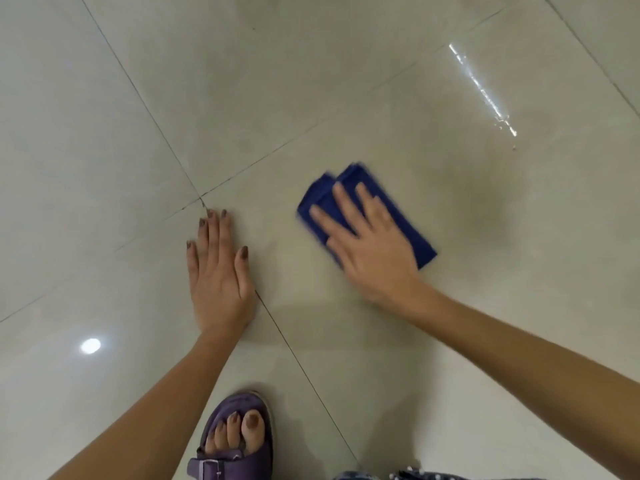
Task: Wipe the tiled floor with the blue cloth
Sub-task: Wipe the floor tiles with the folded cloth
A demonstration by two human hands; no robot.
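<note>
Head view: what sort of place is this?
Probably an indoor room, perhaps a home: glossy pale tiled floor with grout lines, a round lamp reflection on it, and a purple sandal on the person's foot.

The blue cloth is folded into a flat oblong pad of several layers. It lies on the tiled floor, slanting from upper left to lower right, and its edges are blurred. The right hand presses flat on its middle with the fingers spread. The floor is glossy pale beige, made of large tiles with thin dark joints. A duller patch lies just right of the cloth.
</note>
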